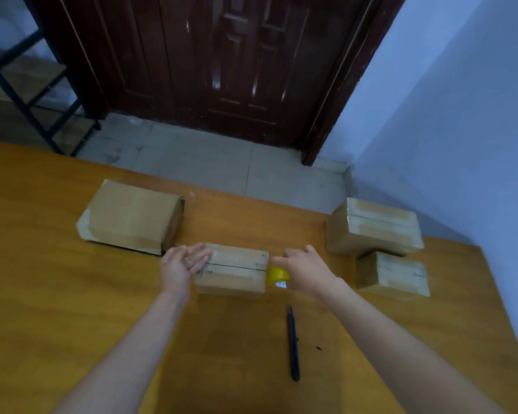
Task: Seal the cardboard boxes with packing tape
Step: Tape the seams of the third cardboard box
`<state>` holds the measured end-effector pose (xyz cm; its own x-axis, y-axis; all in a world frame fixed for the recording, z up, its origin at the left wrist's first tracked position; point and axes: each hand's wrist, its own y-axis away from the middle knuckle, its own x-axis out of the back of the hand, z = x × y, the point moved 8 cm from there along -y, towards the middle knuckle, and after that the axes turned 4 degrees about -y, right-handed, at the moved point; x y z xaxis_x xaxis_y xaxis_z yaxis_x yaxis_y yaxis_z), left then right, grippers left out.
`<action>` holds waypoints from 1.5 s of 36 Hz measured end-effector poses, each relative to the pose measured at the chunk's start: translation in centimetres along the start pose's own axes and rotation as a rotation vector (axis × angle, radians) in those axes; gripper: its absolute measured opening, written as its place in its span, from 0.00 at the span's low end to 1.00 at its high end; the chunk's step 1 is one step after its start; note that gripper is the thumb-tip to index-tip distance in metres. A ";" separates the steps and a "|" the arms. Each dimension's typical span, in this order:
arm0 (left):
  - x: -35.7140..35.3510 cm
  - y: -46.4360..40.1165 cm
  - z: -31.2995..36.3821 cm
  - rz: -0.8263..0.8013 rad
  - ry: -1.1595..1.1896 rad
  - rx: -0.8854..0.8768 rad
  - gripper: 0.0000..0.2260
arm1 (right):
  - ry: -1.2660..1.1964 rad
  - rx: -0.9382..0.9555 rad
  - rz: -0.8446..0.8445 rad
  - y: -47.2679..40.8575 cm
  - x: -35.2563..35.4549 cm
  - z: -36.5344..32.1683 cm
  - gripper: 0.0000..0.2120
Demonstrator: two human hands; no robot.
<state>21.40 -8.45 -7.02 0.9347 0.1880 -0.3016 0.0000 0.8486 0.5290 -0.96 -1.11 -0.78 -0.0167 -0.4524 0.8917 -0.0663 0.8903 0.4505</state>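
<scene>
Fingers of the left hand are lying straight together against the small box; right hand is gripping the yellow tape roll. I'd keep the flaps shut and pull tape straight along the seam.

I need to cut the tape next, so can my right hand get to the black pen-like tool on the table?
Probably yes. The black tool lies in the open below the right hand, with nothing between them, though that hand is over the yellow tape roll.
</scene>
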 end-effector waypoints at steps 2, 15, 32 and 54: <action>0.1 -0.1 0.0 -0.003 0.011 0.001 0.11 | 0.002 -0.006 0.011 -0.2 0.0 -0.2 0.27; 2.5 0.6 2.1 0.179 -0.606 -0.152 0.12 | -0.040 -0.064 0.008 -0.1 -0.8 0.0 0.30; 2.9 -0.9 -2.6 0.182 -0.502 0.162 0.10 | -0.124 -0.084 0.020 0.4 -1.2 0.0 0.27; -2.2 1.1 3.4 0.083 -1.198 -0.424 0.10 | -0.396 -0.084 0.046 3.7 -4.8 -2.0 0.29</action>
<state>20.57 -9.62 -3.05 0.6614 -0.1269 0.7392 0.0204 0.9883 0.1514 0.90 4.44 -3.30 -0.4019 -0.3825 0.8320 0.0252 0.9036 0.4276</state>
